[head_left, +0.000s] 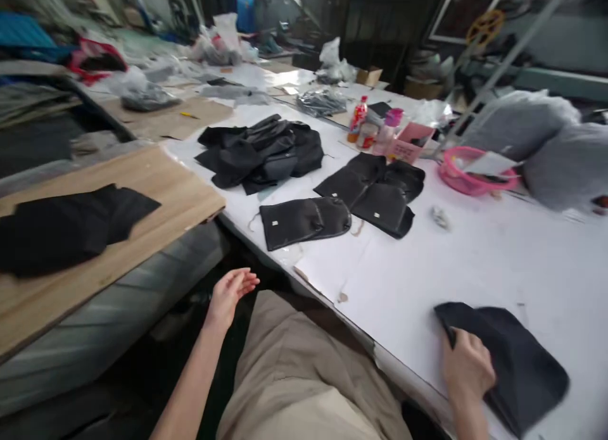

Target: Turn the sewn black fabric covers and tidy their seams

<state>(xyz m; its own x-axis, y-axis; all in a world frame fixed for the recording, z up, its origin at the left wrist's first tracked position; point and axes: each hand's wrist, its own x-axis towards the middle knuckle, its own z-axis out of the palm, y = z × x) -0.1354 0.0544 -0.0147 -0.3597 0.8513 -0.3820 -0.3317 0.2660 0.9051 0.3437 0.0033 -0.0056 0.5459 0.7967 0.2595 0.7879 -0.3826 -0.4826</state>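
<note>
On the bench, a red-labelled bottle is standing beside a jar, with a pink box sitting just to their right. Farther right, a pink basket is holding a white sheet, and big grey bags are slumping next to it. A small whitish lump is lying in front of the basket. Farther back, a small carton is standing open; a yellow tool is lying on a tan board. A yellow wheel is showing at upper right.

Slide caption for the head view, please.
Right hand on a black piece atop the white table; left hand open in mid-air.
</note>
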